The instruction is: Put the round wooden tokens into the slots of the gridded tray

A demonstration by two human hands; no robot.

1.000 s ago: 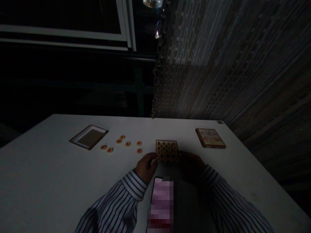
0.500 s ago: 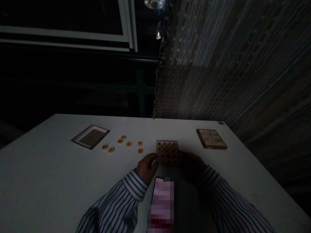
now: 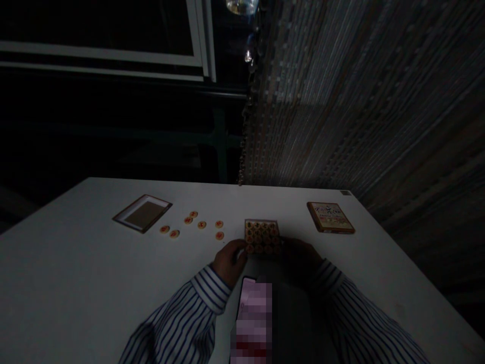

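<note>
A small box (image 3: 261, 220) filled with round xiangqi pieces (image 3: 262, 235) in neat rows sits in front of me at the middle of the table. My left hand (image 3: 229, 260) is closed on its near left corner, thumb and fingers pinching the edge. From the other side my right hand (image 3: 302, 254) grips the near right corner, its fingers mostly lost in dark shadow. Several loose xiangqi pieces (image 3: 201, 225) with red characters lie flat to the left of the box, two of them touching or overlapping.
An open, shallow box part (image 3: 127, 213) lies at the far left of the white table (image 3: 94, 273). At the far right rests a flat box lid (image 3: 331, 216) with printed writing. A lit phone (image 3: 248, 289) lies between my forearms. Beaded string curtains hang behind the table.
</note>
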